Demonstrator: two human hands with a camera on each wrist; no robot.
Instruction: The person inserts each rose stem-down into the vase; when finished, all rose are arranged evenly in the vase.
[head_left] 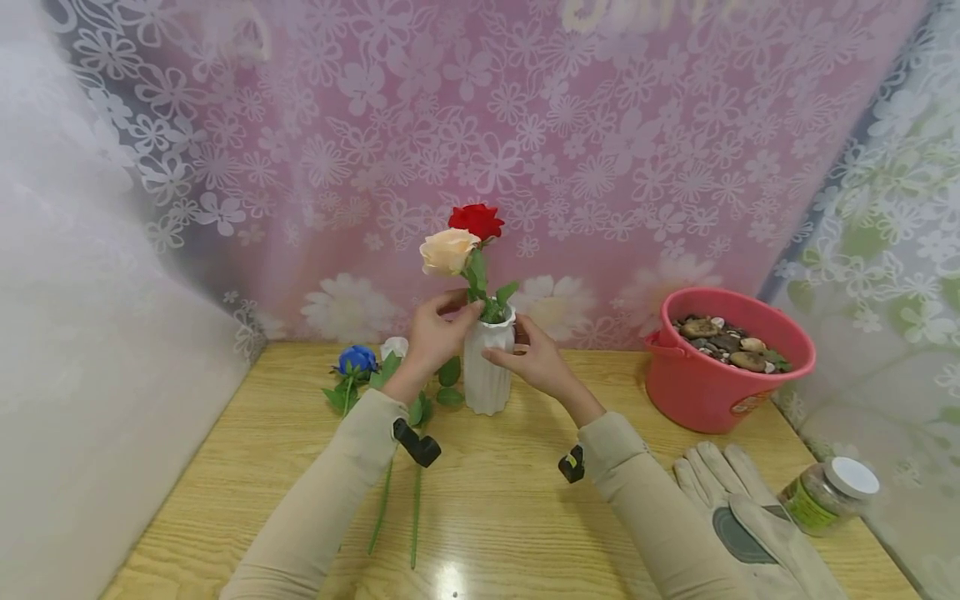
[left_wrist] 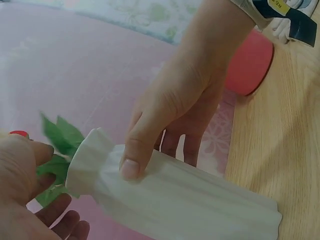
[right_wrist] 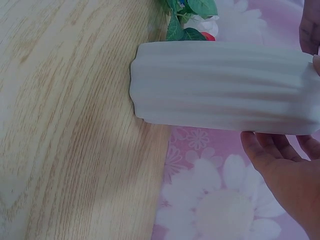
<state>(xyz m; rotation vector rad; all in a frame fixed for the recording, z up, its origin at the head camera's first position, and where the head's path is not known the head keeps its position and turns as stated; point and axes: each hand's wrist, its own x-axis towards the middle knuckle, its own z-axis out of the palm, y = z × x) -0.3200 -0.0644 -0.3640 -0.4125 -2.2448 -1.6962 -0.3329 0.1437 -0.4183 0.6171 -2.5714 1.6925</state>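
Observation:
A white fluted vase (head_left: 486, 379) stands upright on the wooden table, straight ahead. A red rose (head_left: 477, 221) and a cream rose (head_left: 447, 252) rise from its mouth, their green leaves (left_wrist: 59, 137) bunched at the rim. With thumb and fingers, my left hand (head_left: 441, 337) pinches the cream rose low on its leafy stem, just over the rim. My right hand (head_left: 542, 362) steadies the vase from the right, thumb on the near side and fingers (right_wrist: 272, 147) along its wall. The stems inside the vase are hidden.
A blue rose (head_left: 357, 360) and a white rose (head_left: 393, 347) lie left of the vase, stems toward me. At the right stand a pink bucket (head_left: 697, 392) of stones and a white-lidded jar (head_left: 828, 496), with pale work gloves (head_left: 787, 542) beside it. Patterned curtain (head_left: 405, 150) hangs behind.

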